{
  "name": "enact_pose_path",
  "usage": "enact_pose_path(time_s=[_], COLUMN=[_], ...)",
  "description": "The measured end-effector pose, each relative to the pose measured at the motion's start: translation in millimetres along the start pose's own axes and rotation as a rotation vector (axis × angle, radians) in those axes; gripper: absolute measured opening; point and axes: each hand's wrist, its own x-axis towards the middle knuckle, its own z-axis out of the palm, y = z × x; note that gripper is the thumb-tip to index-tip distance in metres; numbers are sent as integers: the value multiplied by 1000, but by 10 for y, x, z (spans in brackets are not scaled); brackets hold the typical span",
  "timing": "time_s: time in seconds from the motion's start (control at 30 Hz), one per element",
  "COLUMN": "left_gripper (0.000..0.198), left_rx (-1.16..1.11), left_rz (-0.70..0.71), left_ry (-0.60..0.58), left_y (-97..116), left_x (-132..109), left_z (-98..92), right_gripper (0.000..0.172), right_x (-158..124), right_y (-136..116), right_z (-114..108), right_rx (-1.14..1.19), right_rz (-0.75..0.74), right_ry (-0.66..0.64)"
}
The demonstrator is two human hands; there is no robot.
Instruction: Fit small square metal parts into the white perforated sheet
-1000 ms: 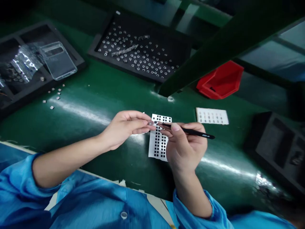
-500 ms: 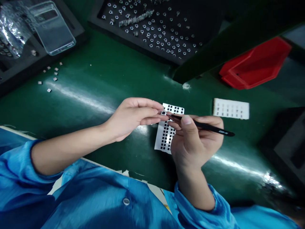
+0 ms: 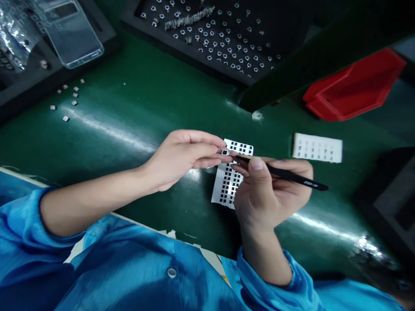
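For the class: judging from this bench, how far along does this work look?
Done, it seems: a white card lies aside with rows of small marks. In hand: the left hand pinches a small square piece, with the tips of black tweezers in the right hand at it, above a white sheet with rows of black squares. Remaining: many small silver frames on a black tray, and loose pieces on the green mat.
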Motion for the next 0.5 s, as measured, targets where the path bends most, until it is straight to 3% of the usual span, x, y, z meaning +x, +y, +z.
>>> enact_pose_path(time_s=[0.5], left_gripper=[20], left_rx=[14], left_rz=[23], left_ry=[3], left_y=[-5], left_x=[0], left_z=[0], right_gripper=[33], right_x=[2], right_y=[16], right_z=[16], right_rx=[-36], right_rz=[-27], right_ry=[-3])
